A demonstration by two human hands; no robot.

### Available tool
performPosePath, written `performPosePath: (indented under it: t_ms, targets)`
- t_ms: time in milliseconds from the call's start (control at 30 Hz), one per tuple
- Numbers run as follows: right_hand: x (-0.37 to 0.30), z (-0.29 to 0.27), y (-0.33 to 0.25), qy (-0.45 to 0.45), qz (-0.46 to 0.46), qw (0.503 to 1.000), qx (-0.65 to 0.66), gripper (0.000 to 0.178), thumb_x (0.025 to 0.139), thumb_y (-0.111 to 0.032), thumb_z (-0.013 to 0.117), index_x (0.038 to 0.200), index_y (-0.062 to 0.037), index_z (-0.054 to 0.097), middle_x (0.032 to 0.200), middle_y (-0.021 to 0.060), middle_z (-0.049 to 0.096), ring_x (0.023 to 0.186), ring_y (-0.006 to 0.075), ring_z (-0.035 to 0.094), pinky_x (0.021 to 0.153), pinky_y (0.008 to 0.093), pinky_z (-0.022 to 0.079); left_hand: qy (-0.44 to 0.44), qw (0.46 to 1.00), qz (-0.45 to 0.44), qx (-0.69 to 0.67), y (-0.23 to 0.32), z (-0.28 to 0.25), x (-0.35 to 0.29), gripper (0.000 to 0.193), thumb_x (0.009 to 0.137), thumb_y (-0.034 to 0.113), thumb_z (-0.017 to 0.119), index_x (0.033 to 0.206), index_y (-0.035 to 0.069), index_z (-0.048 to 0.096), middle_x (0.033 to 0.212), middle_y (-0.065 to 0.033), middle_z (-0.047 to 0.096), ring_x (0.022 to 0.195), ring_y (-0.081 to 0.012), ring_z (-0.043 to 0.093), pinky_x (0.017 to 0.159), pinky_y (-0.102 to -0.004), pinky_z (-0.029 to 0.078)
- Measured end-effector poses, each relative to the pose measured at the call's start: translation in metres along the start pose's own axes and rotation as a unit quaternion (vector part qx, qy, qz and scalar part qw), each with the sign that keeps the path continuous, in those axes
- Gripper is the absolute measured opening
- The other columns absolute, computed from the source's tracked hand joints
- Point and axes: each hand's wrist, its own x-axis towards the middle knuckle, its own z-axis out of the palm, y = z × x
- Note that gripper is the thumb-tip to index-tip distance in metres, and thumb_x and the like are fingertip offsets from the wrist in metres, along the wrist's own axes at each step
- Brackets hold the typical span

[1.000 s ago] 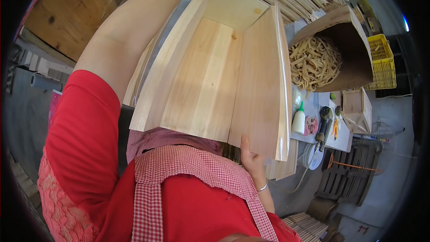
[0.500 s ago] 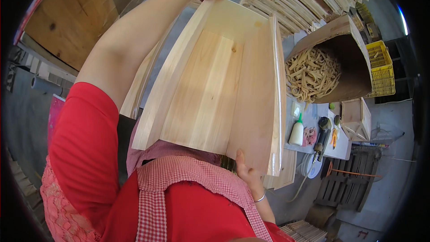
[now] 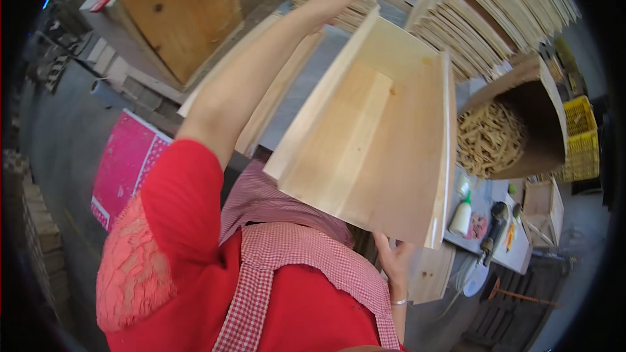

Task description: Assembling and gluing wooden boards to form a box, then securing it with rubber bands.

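Beside the far left corner of the open wooden box (image 3: 358,156), the left hand (image 3: 336,4) is blurred, its fingers stretched out with nothing seen clasped in them; I cannot tell whether it brushes the wood. At the near edge, towards the right corner, the right hand (image 3: 394,262) has its thumb raised; its fingers are unclear, so whether it grasps the box or merely props it cannot be told.

Between the two hands lies the box, tilted, its hollow facing up and its near end without a wall, just above the checked apron (image 3: 300,238). The step in hand looks like handling and positioning the box; the next move seems to call for a steady hold at both ends, keeping the side walls from being knocked.

Farther out, a grey work surface (image 3: 303,85) shows left of the box, while beyond its right wall are a white bottle (image 3: 461,219) with a green tip and a carton (image 3: 538,133) of curled tan strips (image 3: 489,140). Stacked wooden panels (image 3: 486,6) stand behind.
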Motion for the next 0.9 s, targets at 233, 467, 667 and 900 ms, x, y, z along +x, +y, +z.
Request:
performPosePath:
  t_ms: [233,467,667,900]
  targets:
    - [-0.006,-0.043,0.073,0.244,-0.101,0.964,-0.030,0.042,0.100,-0.014,0.047,0.135,0.0090,0.050,0.125,0.0186,0.062,0.114,0.0250,0.059,0.101,0.0361,0.044,0.499,0.862,-0.086,0.008,-0.146,-0.145,-0.258,0.037,0.087,0.024,0.075,0.113,0.006,0.055,0.102,-0.0055,0.056,0.095,-0.0167,0.054,0.081,-0.0319,0.046]
    - [0.039,-0.062,0.002,0.247,-0.216,0.943,0.060,0.040,0.104,-0.015,0.044,0.138,0.0058,0.049,0.124,0.0179,0.063,0.105,0.0206,0.062,0.094,0.0331,0.048,0.313,0.764,-0.265,-0.498,-0.149,-0.119,-0.270,0.055,0.087,0.029,0.075,0.130,0.003,0.052,0.114,-0.0139,0.060,0.111,-0.0337,0.057,0.107,-0.0459,0.043]
    - [0.032,-0.075,-0.055,0.235,-0.321,0.917,0.033,0.038,0.099,-0.005,0.050,0.135,0.0068,0.051,0.118,0.0190,0.065,0.094,0.0202,0.066,0.086,0.0323,0.051,0.294,0.844,-0.062,-0.444,-0.070,-0.101,-0.227,0.042,0.085,-0.002,0.063,0.125,-0.008,0.052,0.122,-0.0184,0.060,0.110,-0.0286,0.062,0.097,-0.0393,0.050]
    - [-0.008,-0.072,-0.143,0.260,-0.506,0.795,-0.208,0.038,0.084,0.007,0.063,0.122,0.0072,0.060,0.103,0.0182,0.067,0.085,0.0247,0.067,0.078,0.0321,0.054,0.189,0.948,0.245,0.079,0.047,-0.070,-0.272,0.045,0.081,-0.008,0.055,0.126,-0.007,0.056,0.112,-0.0117,0.065,0.099,-0.0218,0.065,0.091,-0.0296,0.049]
